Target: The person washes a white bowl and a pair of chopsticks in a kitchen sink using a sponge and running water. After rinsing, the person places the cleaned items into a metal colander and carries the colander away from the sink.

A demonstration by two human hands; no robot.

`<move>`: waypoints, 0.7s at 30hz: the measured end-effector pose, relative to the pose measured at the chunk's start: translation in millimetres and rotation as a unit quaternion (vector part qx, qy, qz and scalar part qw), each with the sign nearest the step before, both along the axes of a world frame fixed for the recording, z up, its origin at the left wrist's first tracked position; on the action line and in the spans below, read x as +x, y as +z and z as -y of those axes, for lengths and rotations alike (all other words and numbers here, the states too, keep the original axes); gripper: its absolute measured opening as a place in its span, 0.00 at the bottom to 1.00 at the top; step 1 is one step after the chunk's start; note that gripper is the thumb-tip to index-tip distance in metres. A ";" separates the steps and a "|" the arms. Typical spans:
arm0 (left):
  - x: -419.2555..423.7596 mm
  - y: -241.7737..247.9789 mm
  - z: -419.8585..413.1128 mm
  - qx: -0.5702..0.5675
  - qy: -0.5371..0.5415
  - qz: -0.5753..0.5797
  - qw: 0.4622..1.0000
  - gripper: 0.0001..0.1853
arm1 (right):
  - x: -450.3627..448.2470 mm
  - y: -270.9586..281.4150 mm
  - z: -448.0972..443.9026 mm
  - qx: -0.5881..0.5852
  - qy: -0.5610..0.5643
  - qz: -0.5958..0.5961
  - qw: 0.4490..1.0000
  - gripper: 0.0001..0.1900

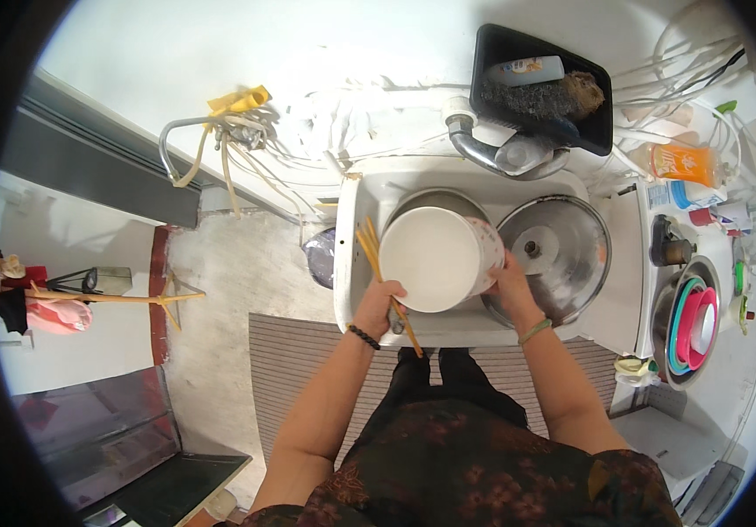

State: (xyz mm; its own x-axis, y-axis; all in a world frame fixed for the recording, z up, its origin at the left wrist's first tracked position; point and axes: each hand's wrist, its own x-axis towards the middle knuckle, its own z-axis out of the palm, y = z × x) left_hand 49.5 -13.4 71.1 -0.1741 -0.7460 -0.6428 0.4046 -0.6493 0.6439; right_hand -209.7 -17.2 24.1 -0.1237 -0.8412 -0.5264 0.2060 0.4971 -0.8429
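Note:
Over a white sink I hold a white bowl with a patterned outer side. My right hand grips the bowl's right side. In my left hand are several yellowish chopsticks and the handle of a metal utensil; that hand also touches the bowl's lower left rim. Behind the bowl, mostly hidden, is a round metal pot. A large metal lid with a dark knob leans in the sink's right part. What lies under the bowl is hidden.
The chrome faucet reaches over the sink's back edge. Above it hangs a black basket with a bottle and steel wool. Right, a counter carries an orange detergent bottle and nested basins. A striped mat lies underfoot.

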 end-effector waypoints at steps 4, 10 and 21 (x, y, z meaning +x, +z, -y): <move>-31.1 2.6 3.6 0.034 -0.011 0.002 0.999 0.18 | 22.6 -3.3 -5.7 0.077 -0.085 0.196 0.974 0.20; -55.0 0.9 7.5 0.022 -0.019 0.037 0.999 0.20 | 6.7 -21.6 -10.4 0.098 -0.097 0.198 0.970 0.17; -58.1 39.3 11.5 -0.043 -0.142 0.127 0.981 0.37 | -24.6 -17.9 11.8 -0.005 -0.087 0.209 0.974 0.17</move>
